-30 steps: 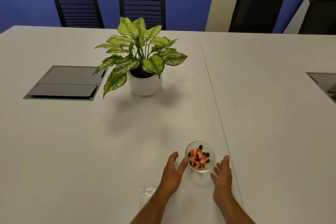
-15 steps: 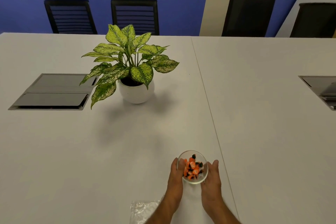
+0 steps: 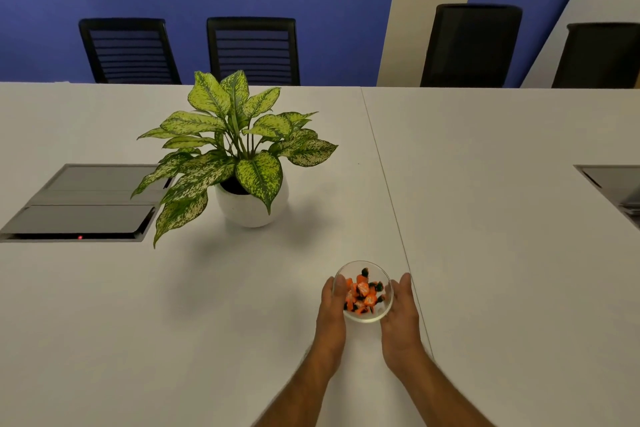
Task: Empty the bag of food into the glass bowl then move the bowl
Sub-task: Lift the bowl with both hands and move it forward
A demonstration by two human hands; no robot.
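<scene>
Cupping the glass bowl (image 3: 363, 291) from either side, the left hand (image 3: 331, 314) and the right hand (image 3: 401, 313) press their palms and curled fingers against its wall, thumbs toward the near rim, so the bowl is held between both. Both forearms come in from the bottom edge and angle toward each other. Whether the bowl sits on the white bench (image 3: 173, 322) or is lifted just off it cannot be told. Inside lies the food (image 3: 362, 294), a small heap of orange and dark pieces; no writing or label can be read on it or on the bowl. Just to the right of the right hand a seam (image 3: 388, 191) runs away across the bench. Farther off and to the left stands a potted plant (image 3: 239, 156) in a round white pot, well apart from the bowl. Left of it a grey hatch (image 3: 83, 204) is set into the bench with a small red light, and another (image 3: 613, 187) shows at the right edge. Four black chairs (image 3: 252, 48) line the far side before a blue wall.
</scene>
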